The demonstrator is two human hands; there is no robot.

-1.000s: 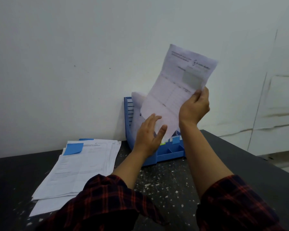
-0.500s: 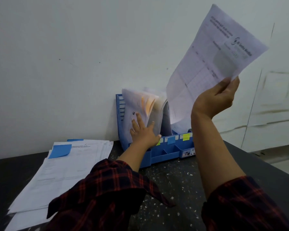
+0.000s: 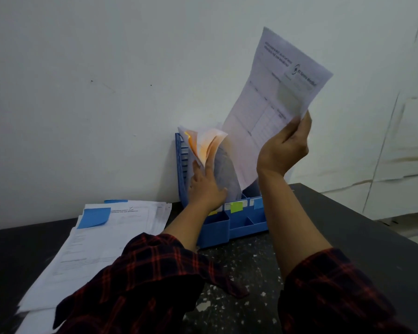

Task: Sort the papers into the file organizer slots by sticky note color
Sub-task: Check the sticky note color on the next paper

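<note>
While the right hand grips a raised sheet, the left hand spreads filed papers.

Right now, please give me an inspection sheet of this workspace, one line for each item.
Surface: dark table with pale specks.
Job's things: blue organizer against the wall, papers standing in it; yellow-green note and blue note on its front labels; paper stack lying flat at left, blue sticky note on top.
Clutter: nothing seen.
Hands: left hand presses the standing papers aside; right hand holds one sheet up above the organizer.
Cables: nothing seen.
Surroundings: pale wall behind, with small marks and stains.
</note>
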